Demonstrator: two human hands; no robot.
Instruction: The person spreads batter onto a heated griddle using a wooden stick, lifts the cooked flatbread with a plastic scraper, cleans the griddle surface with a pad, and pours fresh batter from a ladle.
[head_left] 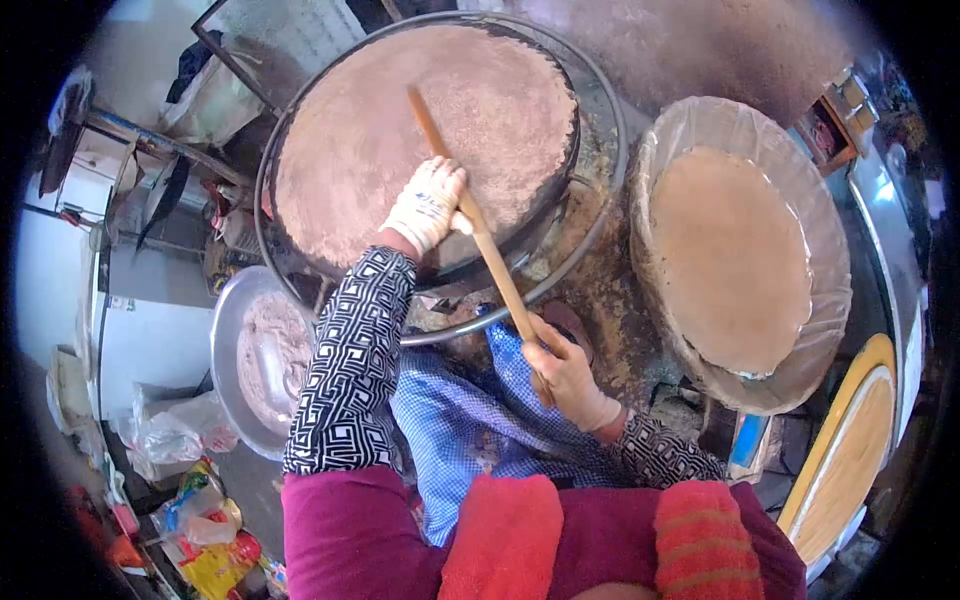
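A large round griddle [300, 270] carries a thin spread of pinkish-brown batter [400, 130] across nearly its whole face. My left hand [428, 205], in a white knit glove, grips a long wooden stick [490, 250] partway up, over the batter's near edge. My right hand [568, 375], bare, holds the same stick near its lower end, close to my blue checked apron [470, 420]. The stick's far tip rests on the batter around the middle of the griddle.
A plastic-lined basin of brown batter [735, 250] stands right of the griddle. A metal pan [228, 340] with batter residue sits lower left. A round yellow-rimmed board [845, 450] leans at right. Plastic bags and packets [195, 500] lie at lower left.
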